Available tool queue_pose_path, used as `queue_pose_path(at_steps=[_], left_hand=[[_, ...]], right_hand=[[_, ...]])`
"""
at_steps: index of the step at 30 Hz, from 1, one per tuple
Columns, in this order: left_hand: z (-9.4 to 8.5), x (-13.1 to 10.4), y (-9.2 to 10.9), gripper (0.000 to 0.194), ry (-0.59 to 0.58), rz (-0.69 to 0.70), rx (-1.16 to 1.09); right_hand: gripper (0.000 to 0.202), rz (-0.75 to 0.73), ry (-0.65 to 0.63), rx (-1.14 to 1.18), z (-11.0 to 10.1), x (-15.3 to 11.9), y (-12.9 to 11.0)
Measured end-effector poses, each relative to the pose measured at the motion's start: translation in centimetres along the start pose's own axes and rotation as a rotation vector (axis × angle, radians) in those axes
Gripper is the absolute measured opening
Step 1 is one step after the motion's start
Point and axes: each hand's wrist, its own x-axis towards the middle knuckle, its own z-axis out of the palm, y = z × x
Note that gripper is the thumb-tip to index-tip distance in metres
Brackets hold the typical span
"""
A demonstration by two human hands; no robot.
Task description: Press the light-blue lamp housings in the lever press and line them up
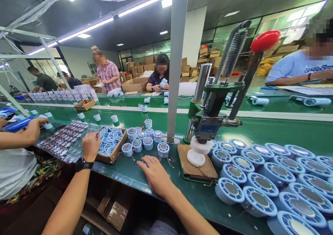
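My left hand point(91, 146), a dark watch on its wrist, is closed at the left rim of a cardboard box point(114, 156) full of light-blue plastic rings point(110, 139). A bit of blue shows at its fingertips, seemingly one ring. My right hand point(156, 174) is low over the green bench, fingers curled, with a small blue bit showing between thumb and forefinger; the rest is hidden. Just beyond it stand several light-blue round housings with grey discs and thin wires, the nearest being a housing point(163, 149).
A green hand press point(208, 124) with a red knob stands right, its white round pad above a white holder point(196, 158). Rows of housings point(260, 200) crowd the far right. Wired parts point(65, 138) lie left beside a co-worker's arm point(28, 134). A grey post point(177, 61) rises ahead.
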Motion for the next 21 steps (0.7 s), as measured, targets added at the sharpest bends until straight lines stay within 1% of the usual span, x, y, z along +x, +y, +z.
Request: queue_pose_path(at_steps=[2,3,4,5,7,8,10,11,13,14,16,17,19,21], left_hand=[[-0.7,-2.0,1.7,0.031,0.125,0.033,-0.129],[-0.9,-3.6,3.1,0.027,0.175,0.083,-0.243],[-0.9,-5.4,4.6,0.022,0.212,0.151,-0.385],[-0.7,-7.4,6.4,0.017,0.189,0.246,-0.529],[-0.1,-11.3,9.9,0.017,0.018,0.422,-0.731],[0.3,-12.9,11.5,0.020,-0.074,0.478,-0.791],[1.1,-15.1,13.9,0.025,-0.227,0.524,-0.854],[1.4,-15.6,14.6,0.028,-0.279,0.522,-0.869],[1.9,-16.1,15.5,0.035,-0.347,0.489,-0.883],[2.0,-16.1,15.8,0.035,-0.367,0.471,-0.880],[2.0,-16.2,16.4,0.031,-0.390,0.431,-0.846],[1.9,-16.3,16.7,0.033,-0.398,0.412,-0.813],[1.7,-16.6,17.6,0.050,-0.413,0.361,-0.746],[1.2,-16.7,18.3,0.050,-0.442,0.286,-0.750]], right_hand=[[0.046,0.047,0.001,0.019,-0.4,-0.6,-0.6],[0.040,0.074,-0.001,0.033,-0.6,-1.1,-0.7],[0.034,0.104,0.001,0.051,-0.8,-1.7,-0.8],[0.030,0.137,0.005,0.075,-1.0,-2.5,-0.8],[0.028,0.223,0.018,0.138,-1.4,-4.4,-0.5],[0.030,0.272,0.021,0.173,-1.6,-5.5,-0.2],[0.039,0.354,-0.007,0.238,-2.3,-7.7,0.6],[0.043,0.381,-0.035,0.264,-2.7,-8.8,1.0],[0.051,0.411,-0.093,0.296,-3.6,-10.7,1.9],[0.054,0.419,-0.113,0.304,-4.1,-11.5,2.3],[0.057,0.433,-0.121,0.315,-4.6,-12.5,2.9],[0.057,0.442,-0.111,0.322,-4.7,-12.7,3.0],[0.054,0.479,-0.051,0.345,-4.3,-12.7,3.0],[0.053,0.542,0.061,0.373,-3.4,-12.4,2.7]])
